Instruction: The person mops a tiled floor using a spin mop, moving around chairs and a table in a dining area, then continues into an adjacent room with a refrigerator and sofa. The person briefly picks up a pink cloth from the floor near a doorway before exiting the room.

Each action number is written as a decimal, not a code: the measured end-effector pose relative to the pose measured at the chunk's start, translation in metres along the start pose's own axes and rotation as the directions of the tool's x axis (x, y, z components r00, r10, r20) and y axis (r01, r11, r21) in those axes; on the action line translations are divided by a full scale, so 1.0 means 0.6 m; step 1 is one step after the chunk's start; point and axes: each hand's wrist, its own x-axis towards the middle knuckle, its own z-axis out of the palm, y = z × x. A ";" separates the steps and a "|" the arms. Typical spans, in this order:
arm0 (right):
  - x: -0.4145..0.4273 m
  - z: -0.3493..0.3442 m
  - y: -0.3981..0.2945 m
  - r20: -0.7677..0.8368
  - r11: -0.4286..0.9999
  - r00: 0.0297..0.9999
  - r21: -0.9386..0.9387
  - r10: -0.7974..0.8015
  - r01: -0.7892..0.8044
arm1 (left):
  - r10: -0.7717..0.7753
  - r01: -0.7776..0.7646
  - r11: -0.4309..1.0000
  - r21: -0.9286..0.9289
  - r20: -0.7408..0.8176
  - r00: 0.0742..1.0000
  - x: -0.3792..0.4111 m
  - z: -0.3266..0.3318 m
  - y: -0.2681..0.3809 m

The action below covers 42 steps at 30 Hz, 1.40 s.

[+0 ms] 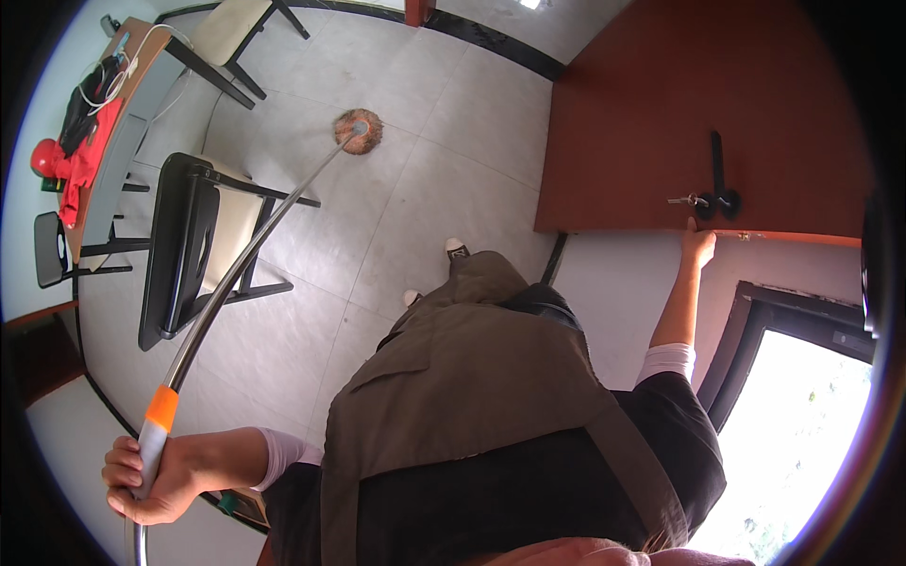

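My left hand (pixel 152 481) is wrapped around the grey grip of a spin mop's metal pole (pixel 237 272), just below an orange collar (pixel 161 408). The pole slants away from me to a round mop head (pixel 359 131) with brown and orange strands, which rests on the tiled floor. On the other side, my right hand (pixel 699 245) grips the edge of a reddish-brown door (pixel 623 141), thumb on its face and the other fingers mostly hidden. Close by are a black door handle (pixel 719 173) and a keyhole with keys (pixel 683 201) in it.
A black folding chair (pixel 180 247) with a pale seat stands beside the pole. Further left, a desk (pixel 145 60) carries red cloth (pixel 95 152), a black bag and a white cable. Another chair (pixel 230 32) stands behind it. A bright window (pixel 793 439) is at lower right.
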 end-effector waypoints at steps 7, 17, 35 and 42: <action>0.002 -0.019 0.005 0.203 0.990 0.972 -0.099 0.122 -0.103 | -0.028 0.028 1.000 0.000 0.011 1.000 0.006 -0.013 -0.005; -0.015 0.016 -0.043 0.396 0.994 0.912 -0.064 0.109 -0.091 | -0.025 0.022 0.992 0.125 0.018 1.000 -0.001 -0.037 -0.004; -0.805 0.134 -0.537 0.442 0.666 -0.651 -0.148 -0.617 -0.731 | -0.348 0.357 0.930 0.092 0.534 0.771 -0.093 -0.247 0.301; -0.949 -0.156 -0.258 0.533 0.909 -0.844 -0.321 -0.058 -0.265 | -0.003 0.003 1.000 0.027 0.023 1.000 0.047 -0.358 0.591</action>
